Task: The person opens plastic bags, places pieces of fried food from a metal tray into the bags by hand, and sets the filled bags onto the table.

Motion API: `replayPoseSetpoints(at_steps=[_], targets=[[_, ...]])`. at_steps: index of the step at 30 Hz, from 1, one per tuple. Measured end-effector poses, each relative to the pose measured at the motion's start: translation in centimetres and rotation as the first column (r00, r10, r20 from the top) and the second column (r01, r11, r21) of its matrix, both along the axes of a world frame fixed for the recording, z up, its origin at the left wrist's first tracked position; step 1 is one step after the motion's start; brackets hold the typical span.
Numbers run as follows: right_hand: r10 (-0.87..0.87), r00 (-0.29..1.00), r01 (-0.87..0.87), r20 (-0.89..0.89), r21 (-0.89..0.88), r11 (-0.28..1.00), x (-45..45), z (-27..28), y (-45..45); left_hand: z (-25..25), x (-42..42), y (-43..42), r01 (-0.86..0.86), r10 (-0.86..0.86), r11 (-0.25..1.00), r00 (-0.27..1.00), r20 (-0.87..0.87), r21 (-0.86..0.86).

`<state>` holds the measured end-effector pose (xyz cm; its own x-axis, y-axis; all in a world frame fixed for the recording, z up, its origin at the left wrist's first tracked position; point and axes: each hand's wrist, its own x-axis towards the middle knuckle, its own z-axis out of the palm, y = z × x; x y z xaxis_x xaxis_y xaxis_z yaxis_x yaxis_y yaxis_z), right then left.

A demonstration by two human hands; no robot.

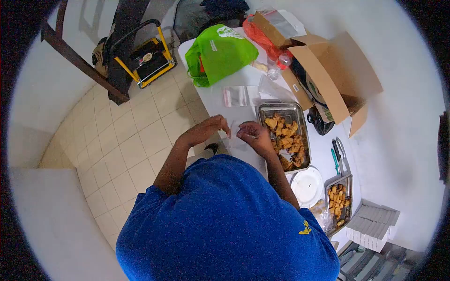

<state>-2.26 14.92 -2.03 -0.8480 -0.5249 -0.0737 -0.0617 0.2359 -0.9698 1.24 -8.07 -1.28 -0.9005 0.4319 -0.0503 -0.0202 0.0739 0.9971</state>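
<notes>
Over the near edge of the white table, a clear plastic bag (pixel 233 128) is between my two hands. My left hand (pixel 210 129) is closed, with bent fingertips pinching the bag's left side. My right hand (pixel 254 136) curls its fingers and thumb together at the bag's right side. The film is thin and see-through, so its outline is hard to follow. Just right of my right hand lies a metal tray (pixel 307 140) holding several pieces of fried chicken (pixel 283 133).
Flat plastic bags (pixel 236 96), a green bag (pixel 218 54) and an open cardboard box (pixel 323 70) lie farther back. A white plate (pixel 307 186), scissors (pixel 335 161), knife and smaller food tray (pixel 347 216) are rightward. A folding trolley (pixel 147 61) stands on the floor.
</notes>
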Motion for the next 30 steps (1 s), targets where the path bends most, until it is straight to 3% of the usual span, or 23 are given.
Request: replayPoseSetpoints(at_steps=[3, 6, 9, 11, 14, 17, 18, 21, 22, 25, 28, 30], targets=[[0.138, 0.988, -0.137, -0.067, 0.03, 0.99, 0.0, 0.2, -0.2, -1.6, -0.1, 0.2, -0.1, 0.097, 0.995, 0.988, 0.119, 0.021], [0.149, 0.979, -0.148, -0.143, 0.021, 0.989, -0.1, -0.3, -0.9, -1.6, 0.0, -0.5, 0.022, -0.022, 0.987, 1.0, 0.002, -0.16], [0.107, 0.968, -0.109, -0.227, 0.004, 0.994, -0.3, -0.7, -1.4, 1.9, 0.3, -0.3, 0.025, -0.034, 0.939, 0.999, -0.019, -0.342], [0.096, 0.957, -0.088, -0.274, 0.041, 0.995, -0.5, -1.0, -1.7, 2.1, 0.3, -0.3, -0.042, 0.03, 0.928, 0.999, -0.038, -0.37], [-0.08, 0.755, 0.174, -0.651, 0.081, 0.981, -0.3, 0.8, -2.7, 0.7, 0.1, 0.0, -0.246, 0.199, 0.912, 0.965, -0.17, -0.328], [-0.225, 0.854, 0.366, -0.47, 0.234, 0.901, 0.1, 0.6, -2.8, -0.9, -0.1, 0.8, -0.421, 0.34, 0.855, 0.896, -0.285, -0.304], [-0.179, 0.905, 0.284, -0.387, 0.234, 0.93, 0.3, 0.6, -2.9, -0.7, -0.1, 1.3, -0.466, 0.375, 0.83, 0.873, -0.312, -0.307], [-0.083, 0.996, 0.084, 0.021, -0.046, 0.995, 1.2, 0.1, -4.4, 0.6, 0.1, 2.6, -0.328, 0.277, 0.833, 0.945, -0.176, -0.446], [-0.038, 0.989, 0.053, 0.142, -0.101, 0.993, 1.7, 0.5, -4.5, 1.1, 0.5, 3.0, -0.338, 0.275, 0.849, 0.939, -0.206, -0.405], [0.042, 0.961, 0.016, 0.272, -0.209, 0.978, 0.9, -1.1, -4.7, -1.4, 0.3, 3.3, -0.44, 0.286, 0.822, 0.869, -0.404, -0.362], [0.061, 0.942, 0.035, 0.33, -0.277, 0.96, -0.2, -3.3, -4.0, -1.4, 0.2, 3.2, -0.39, 0.277, 0.823, 0.91, -0.308, -0.413], [0.015, 0.957, 0.071, 0.291, -0.281, 0.957, -0.6, -4.1, -4.0, -1.3, -0.1, 2.8, -0.378, 0.239, 0.819, 0.909, -0.342, -0.432]])
